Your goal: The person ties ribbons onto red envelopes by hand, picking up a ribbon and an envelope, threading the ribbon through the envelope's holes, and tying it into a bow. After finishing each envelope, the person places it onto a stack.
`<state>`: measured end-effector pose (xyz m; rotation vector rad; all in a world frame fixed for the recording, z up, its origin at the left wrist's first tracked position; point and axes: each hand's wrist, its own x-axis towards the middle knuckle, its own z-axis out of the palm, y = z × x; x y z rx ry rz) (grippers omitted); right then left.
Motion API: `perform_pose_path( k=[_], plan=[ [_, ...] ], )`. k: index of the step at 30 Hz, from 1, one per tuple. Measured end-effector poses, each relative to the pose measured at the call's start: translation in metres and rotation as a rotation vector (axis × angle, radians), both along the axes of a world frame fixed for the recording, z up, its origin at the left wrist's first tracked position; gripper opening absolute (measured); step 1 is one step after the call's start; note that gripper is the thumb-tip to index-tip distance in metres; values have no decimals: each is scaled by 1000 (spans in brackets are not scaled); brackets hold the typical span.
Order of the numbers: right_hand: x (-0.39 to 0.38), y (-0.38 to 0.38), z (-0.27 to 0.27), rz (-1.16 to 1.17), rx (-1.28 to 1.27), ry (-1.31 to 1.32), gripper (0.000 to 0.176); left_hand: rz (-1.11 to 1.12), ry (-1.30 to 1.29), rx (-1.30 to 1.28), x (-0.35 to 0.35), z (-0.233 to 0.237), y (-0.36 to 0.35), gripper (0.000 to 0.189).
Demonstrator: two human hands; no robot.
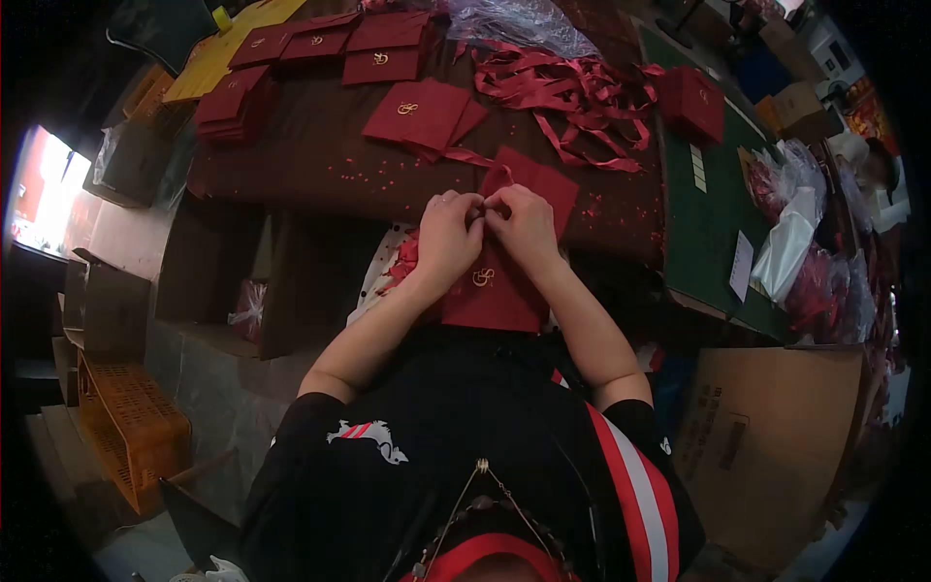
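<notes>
Both hands meet over an unfolded red card or bag (495,291) with a gold emblem, which lies from the table edge down toward my lap. My left hand (450,231) has its thumb and fingers pinched together at the middle of the red piece. Right beside it, my right hand (521,225) is pinched in the same way, its fingertips nearly touching the left ones. What lies between the fingertips is too small to make out. A red ribbon (467,155) runs across the table to the red piece just beyond my hands.
Stacks of red envelopes (381,58) line the table's far left. Beyond my hands lie more red envelopes (415,112), a heap of red ribbons (572,92) and clear plastic (524,24). Cardboard boxes (766,436) and an orange crate (136,427) flank me.
</notes>
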<state>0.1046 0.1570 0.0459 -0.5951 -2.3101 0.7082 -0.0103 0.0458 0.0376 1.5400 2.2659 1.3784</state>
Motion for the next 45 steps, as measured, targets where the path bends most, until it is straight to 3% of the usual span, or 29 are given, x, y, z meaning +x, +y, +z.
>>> perform_pose_path(
  k=[6,10,16,18,22,24,28,30,31,32,34,35,36,37,38,39,41,42,44,45],
  plan=[
    [-1,-1,16,-55,-74,-42,20,-32,-138,49,-2,0,-8,24],
    [6,0,22,12,55,-72,26,-78,37,-104,-25,9,-11,25],
    [6,17,-4,95,-222,43,33,-119,55,-149,-32,0,5,21],
    [9,21,-4,157,-367,64,39,-90,183,-61,-27,-2,9,16],
    [20,23,3,148,-140,76,46,-54,292,-1,-25,2,5,11],
    [26,32,-2,166,-498,87,50,-78,390,-10,-32,3,1,8],
    [34,34,2,151,-415,83,45,222,383,11,-83,2,-26,6],
    [32,34,2,132,-394,67,42,264,422,12,-102,4,-43,5],
    [31,35,2,144,-372,51,42,237,321,-147,-103,6,-49,20],
    [30,35,2,155,-348,35,42,233,327,-146,-98,7,-52,20],
    [30,36,-2,145,-377,44,39,229,462,51,-81,15,-47,47],
    [30,37,-5,136,-411,45,37,88,438,42,-77,22,-43,67],
    [29,38,-8,127,-406,42,37,-30,444,47,-64,31,-40,66],
    [27,40,-11,199,-586,184,34,-149,447,54,-49,36,-37,66],
    [28,45,-12,270,-760,330,31,-267,483,-16,-39,36,-32,58],
    [31,52,-12,262,-749,328,31,-335,505,-69,-33,33,-27,54],
    [36,63,-9,224,-956,507,27,-401,565,-79,-31,13,-11,40],
    [43,69,-1,140,-934,530,22,-401,567,-71,-31,9,-7,40],
    [49,94,-6,-125,-625,580,18,-382,613,-2,-31,4,-4,35],
    [54,113,-10,-252,-314,530,18,-365,676,91,-29,12,-4,31]
  ],
)
